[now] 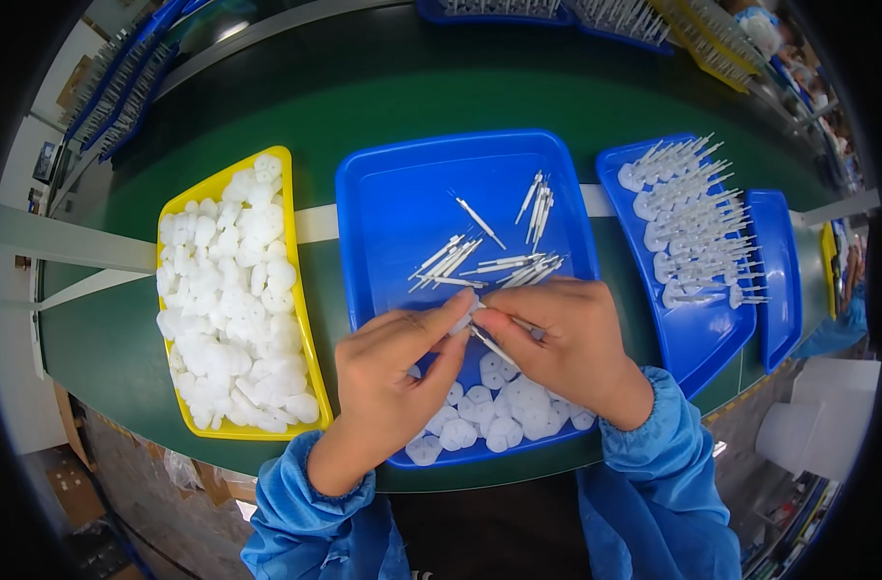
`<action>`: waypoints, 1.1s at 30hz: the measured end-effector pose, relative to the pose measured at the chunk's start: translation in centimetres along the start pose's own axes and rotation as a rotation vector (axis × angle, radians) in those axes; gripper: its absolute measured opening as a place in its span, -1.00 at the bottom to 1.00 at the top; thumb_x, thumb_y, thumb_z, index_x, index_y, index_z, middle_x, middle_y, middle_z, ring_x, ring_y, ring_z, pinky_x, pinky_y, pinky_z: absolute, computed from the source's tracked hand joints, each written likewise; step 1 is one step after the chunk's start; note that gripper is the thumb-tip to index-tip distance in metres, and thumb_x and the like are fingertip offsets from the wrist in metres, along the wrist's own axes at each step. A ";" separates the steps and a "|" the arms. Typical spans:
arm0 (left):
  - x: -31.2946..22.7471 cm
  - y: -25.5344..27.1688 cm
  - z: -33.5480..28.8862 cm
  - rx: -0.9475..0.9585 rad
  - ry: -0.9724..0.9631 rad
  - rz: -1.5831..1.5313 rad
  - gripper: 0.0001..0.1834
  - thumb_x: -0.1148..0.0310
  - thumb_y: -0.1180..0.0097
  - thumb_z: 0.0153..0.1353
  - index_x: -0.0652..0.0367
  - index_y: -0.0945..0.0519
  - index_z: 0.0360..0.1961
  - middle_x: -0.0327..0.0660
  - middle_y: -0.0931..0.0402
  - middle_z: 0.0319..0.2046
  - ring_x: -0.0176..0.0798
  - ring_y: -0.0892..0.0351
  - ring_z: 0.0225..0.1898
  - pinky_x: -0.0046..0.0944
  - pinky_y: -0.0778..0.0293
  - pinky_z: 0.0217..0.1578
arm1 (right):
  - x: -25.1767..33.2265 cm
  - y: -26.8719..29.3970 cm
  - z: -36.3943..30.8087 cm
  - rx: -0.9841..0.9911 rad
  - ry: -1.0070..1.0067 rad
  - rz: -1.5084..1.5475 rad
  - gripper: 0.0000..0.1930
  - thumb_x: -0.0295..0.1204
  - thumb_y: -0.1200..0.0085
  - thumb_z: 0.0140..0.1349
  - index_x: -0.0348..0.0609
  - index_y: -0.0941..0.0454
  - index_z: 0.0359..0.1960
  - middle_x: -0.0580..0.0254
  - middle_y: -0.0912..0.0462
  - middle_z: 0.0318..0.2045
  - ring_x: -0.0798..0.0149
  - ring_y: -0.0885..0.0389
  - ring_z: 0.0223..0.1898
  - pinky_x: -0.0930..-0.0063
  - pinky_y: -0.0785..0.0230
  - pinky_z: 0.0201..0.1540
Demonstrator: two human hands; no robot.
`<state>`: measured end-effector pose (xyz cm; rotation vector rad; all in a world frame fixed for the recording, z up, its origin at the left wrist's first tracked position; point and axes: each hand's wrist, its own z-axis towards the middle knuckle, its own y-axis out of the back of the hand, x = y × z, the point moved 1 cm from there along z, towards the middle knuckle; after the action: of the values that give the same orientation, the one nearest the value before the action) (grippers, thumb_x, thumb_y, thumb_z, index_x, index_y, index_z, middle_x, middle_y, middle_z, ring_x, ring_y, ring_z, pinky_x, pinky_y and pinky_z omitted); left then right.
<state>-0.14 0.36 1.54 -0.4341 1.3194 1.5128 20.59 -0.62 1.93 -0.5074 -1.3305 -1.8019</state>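
Both hands meet over the lower middle of a large blue tray [402, 203]. My left hand [388, 372] pinches a small translucent white plastic disc [467, 316] between thumb and fingertips. My right hand [569, 338] is closed on a thin white rod [496, 348], which slants out beneath its fingers beside the disc. Whether rod and disc are joined is hidden by the fingertips. Loose white rods with fine metal tips [448, 261] lie in the tray just beyond my hands. Several white petal-edged discs [504, 433] are heaped at its near end, partly under my wrists.
On the left, a yellow tray [289, 208] is heaped with white discs. To the right, a blue tray [697, 353] holds rows of discs with rods attached [688, 217]; another blue tray [778, 290] adjoins it. Rod-filled trays [620, 21] line the green table's [393, 87] far edge.
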 end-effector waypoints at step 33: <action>0.3 -0.3 0.3 -0.097 -0.074 -0.067 -0.34 0.61 -0.64 -0.07 0.16 -0.81 0.17 -0.15 -0.73 0.03 -0.06 -0.71 -0.01 -0.15 -0.63 -0.04 | -0.2 2.1 -1.7 0.036 0.401 -0.275 -0.49 -0.45 -0.46 0.00 0.10 -0.86 0.09 0.36 -0.76 -0.05 0.20 -0.74 -0.15 0.21 -0.58 0.06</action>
<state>0.12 0.66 1.26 -0.4754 1.1670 1.5267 22.62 -2.30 2.41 0.0644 -1.1881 -1.9678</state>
